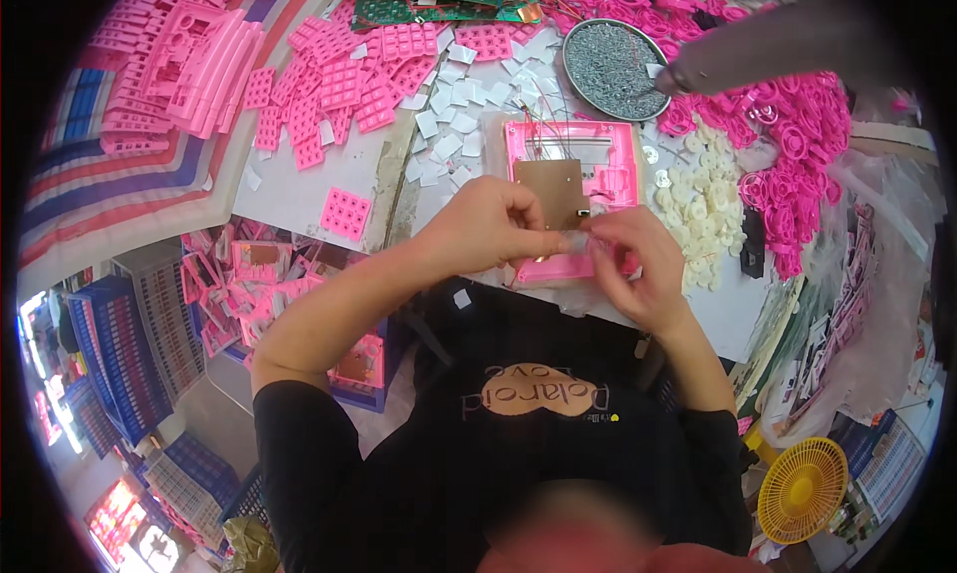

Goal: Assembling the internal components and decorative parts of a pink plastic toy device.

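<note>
In front of me on the table lies an open pink plastic casing (625, 152) with a brown circuit board (548, 182) in it. Thin red and dark wires (538, 135) rise from the far side of the board. My left hand (498, 224) is closed in a pinch at the board's near edge. From the other side my right hand (641, 266) reaches in, thumb and fingers also pinched, its tips close to the left thumb. Something small and pale shows between the two hands, too small to make out. The casing's near part is partly covered by my hands.
Beyond the casing stands a round tray (571, 70) of small metal screws, beside a grey tool (738, 60). White square pads (459, 120), pink keypads (344, 85), cream round parts (698, 184) and magenta rings (797, 154) surround the work. A crate of pink casings (264, 259) is lower left.
</note>
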### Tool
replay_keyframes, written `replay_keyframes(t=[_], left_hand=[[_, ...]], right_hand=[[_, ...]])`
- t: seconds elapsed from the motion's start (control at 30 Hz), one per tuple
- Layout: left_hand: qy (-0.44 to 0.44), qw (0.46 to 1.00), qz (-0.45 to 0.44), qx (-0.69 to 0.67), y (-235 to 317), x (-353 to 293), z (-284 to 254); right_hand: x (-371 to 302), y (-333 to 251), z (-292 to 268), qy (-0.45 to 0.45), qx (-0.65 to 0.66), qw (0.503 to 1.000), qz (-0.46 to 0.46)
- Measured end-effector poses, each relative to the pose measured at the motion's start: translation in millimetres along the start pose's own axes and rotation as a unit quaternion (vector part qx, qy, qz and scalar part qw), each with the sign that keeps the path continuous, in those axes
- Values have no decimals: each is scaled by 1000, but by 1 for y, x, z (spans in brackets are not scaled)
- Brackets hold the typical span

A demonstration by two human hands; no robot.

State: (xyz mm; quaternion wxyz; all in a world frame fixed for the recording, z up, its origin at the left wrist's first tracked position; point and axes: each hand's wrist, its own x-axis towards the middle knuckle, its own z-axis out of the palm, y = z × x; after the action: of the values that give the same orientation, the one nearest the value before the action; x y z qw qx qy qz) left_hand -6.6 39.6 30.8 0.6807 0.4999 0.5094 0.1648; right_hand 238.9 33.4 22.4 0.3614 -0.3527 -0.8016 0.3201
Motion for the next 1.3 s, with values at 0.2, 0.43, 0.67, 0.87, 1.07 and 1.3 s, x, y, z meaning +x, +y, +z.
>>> replay_keyframes(t=[0.2, 0.43, 0.67, 0.87, 1.07, 1.3], left_hand=[[55, 991, 88, 80, -15, -3, 10], [7, 995, 88, 54, -14, 0, 2], [39, 979, 146, 135, -9, -6, 1], [113, 963, 164, 181, -8, -17, 11], [77, 951, 181, 241, -5, -8, 5], [67, 951, 186, 238, -4, -4, 12]], right_hand=[[6, -6, 3, -181, 51, 971, 151], [33, -7, 0, -199, 70, 969, 128], [27, -10, -7, -149, 45, 978, 136], [2, -13, -20, -89, -8, 987, 135], [1, 0, -2, -106, -52, 993, -4], [-1, 5, 5, -129, -100, 982, -91]])
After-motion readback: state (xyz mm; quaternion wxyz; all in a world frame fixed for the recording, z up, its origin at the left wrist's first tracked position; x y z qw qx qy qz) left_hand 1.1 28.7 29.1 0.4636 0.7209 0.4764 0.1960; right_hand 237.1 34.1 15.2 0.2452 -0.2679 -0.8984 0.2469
